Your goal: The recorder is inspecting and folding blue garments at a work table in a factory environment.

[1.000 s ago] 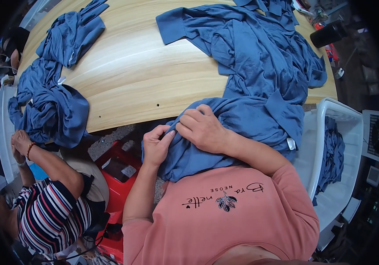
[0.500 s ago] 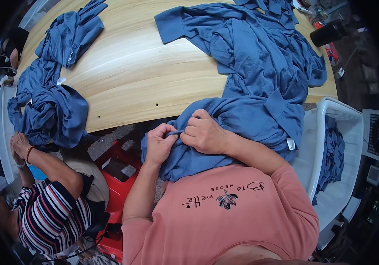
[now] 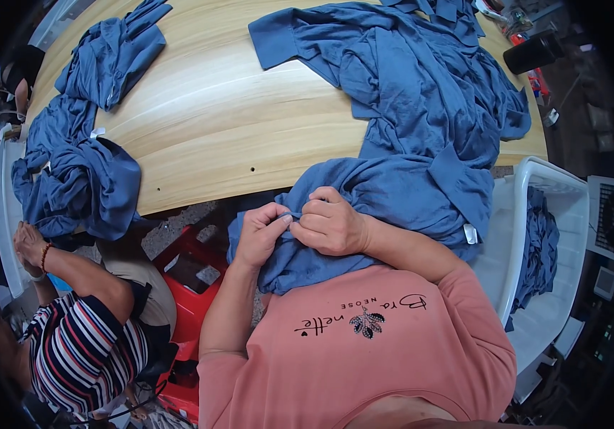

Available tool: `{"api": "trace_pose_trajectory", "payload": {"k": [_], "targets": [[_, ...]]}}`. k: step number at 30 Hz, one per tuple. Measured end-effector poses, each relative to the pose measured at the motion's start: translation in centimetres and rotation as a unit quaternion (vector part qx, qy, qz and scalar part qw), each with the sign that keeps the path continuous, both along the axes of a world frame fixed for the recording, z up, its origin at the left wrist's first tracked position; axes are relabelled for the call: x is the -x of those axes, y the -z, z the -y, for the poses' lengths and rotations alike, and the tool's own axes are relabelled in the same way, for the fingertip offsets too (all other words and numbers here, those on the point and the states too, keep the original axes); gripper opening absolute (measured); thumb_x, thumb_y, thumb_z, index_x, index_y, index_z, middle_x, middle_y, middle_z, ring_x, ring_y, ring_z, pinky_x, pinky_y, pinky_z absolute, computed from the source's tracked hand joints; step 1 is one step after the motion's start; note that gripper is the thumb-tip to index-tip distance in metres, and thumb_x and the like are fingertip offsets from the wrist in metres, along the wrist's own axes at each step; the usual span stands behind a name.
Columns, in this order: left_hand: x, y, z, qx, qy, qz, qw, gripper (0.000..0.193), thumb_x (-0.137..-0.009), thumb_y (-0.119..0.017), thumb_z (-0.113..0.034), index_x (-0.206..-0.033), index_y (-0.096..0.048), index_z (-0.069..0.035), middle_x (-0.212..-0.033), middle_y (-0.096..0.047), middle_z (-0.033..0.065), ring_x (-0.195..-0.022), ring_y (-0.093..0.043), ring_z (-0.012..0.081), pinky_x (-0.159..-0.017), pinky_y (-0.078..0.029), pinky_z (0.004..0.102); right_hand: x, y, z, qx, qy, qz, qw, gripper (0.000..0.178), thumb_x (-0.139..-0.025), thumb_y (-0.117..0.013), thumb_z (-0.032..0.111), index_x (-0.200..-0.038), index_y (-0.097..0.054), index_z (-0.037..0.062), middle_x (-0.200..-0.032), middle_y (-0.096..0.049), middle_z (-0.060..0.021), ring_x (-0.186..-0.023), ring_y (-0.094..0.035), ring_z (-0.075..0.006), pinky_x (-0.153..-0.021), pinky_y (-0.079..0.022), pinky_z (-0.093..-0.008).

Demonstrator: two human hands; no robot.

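Note:
A blue knit garment lies bunched across my lap and over the table's near edge. My left hand pinches a fold of it between thumb and forefinger. Right beside it, my right hand is closed on the same strip of cloth, its fingers curled in. A short bit of the fabric edge shows between the two hands; the fingertips hide the rest. A white label hangs at the garment's right side.
More blue garments cover the right part of the wooden table. Another blue heap is at the left, by a co-worker in a striped top. A white bin stands at my right, a red stool at my left.
My right hand has dipped slightly and its knuckles have turned, staying close to the left hand. The left hand barely moves. Both keep hold of the cloth.

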State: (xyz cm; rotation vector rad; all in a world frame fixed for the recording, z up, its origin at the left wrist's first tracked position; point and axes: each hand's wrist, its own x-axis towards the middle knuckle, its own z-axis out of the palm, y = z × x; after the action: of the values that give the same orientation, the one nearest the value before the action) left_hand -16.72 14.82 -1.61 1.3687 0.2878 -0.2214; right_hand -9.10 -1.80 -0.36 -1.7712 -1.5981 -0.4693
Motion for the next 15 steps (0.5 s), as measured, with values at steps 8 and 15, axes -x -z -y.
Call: {"api": "trace_pose_trajectory", "payload": {"k": [8, 15], "targets": [[0.10, -0.09, -0.12, 0.013, 0.004, -0.004, 1.000, 0.007, -0.080, -0.056, -0.004, -0.076, -0.060, 0.000, -0.070, -0.055, -0.0041, -0.065, -0.044, 0.0020, -0.060, -0.036, 0.0181, 0.07, -0.13, -0.17, 0.006, -0.001, -0.006, 1.000, 0.014, -0.063, -0.059, 0.009, -0.076, -0.058, 0.0051, -0.065, -0.048, 0.0000, -0.064, -0.051, -0.0152, -0.077, -0.040, -0.0360], [0.46, 0.24, 0.21, -0.006, -0.030, 0.022, 0.999, 0.006, -0.080, -0.057, -0.003, -0.080, -0.061, 0.001, -0.071, -0.057, -0.0034, -0.067, -0.046, 0.0025, -0.062, -0.038, 0.0183, 0.14, 0.23, -0.28, 0.036, 0.031, 0.001, 0.999, 0.007, -0.066, -0.055, 0.012, -0.071, -0.053, 0.0074, -0.063, -0.043, -0.0010, -0.063, -0.046, -0.0169, -0.079, -0.038, -0.0374]]}}
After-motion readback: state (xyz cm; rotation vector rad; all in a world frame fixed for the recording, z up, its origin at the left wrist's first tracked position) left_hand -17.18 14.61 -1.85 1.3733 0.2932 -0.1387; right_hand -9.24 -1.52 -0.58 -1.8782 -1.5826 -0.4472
